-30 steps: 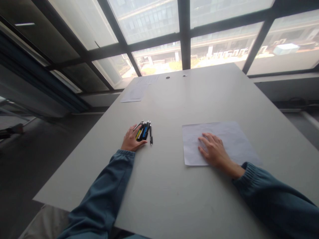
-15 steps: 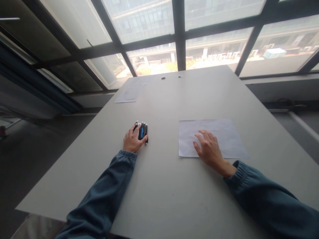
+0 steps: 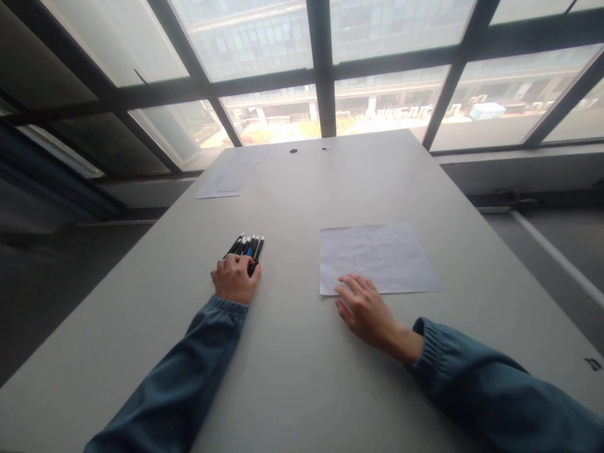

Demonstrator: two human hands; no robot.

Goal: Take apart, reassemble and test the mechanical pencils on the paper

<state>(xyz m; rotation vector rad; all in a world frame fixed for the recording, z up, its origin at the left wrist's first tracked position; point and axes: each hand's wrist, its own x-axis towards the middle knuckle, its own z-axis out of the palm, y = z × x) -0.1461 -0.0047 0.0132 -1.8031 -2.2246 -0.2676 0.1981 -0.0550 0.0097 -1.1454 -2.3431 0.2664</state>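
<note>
My left hand (image 3: pixel 234 279) is curled round a bunch of several pens (image 3: pixel 248 246), dark ones with one blue, lying on the grey table (image 3: pixel 292 377). The pens stick out beyond my fingers toward the window. My right hand (image 3: pixel 364 309) rests flat on the table with fingers spread, just below the near left corner of a white sheet of paper (image 3: pixel 377 257). Its fingertips reach the sheet's near edge. Both arms wear blue-green sleeves.
More sheets of paper (image 3: pixel 231 176) lie at the table's far left corner. Two small round holes (image 3: pixel 293 151) sit near the far edge. Large windows with dark frames (image 3: pixel 321 69) stand behind the table. A floor drop lies left of the table.
My right hand slid off the white sheet toward me and now rests at its near edge. My left hand closed round the pens and drew them together. The view shifted right.
</note>
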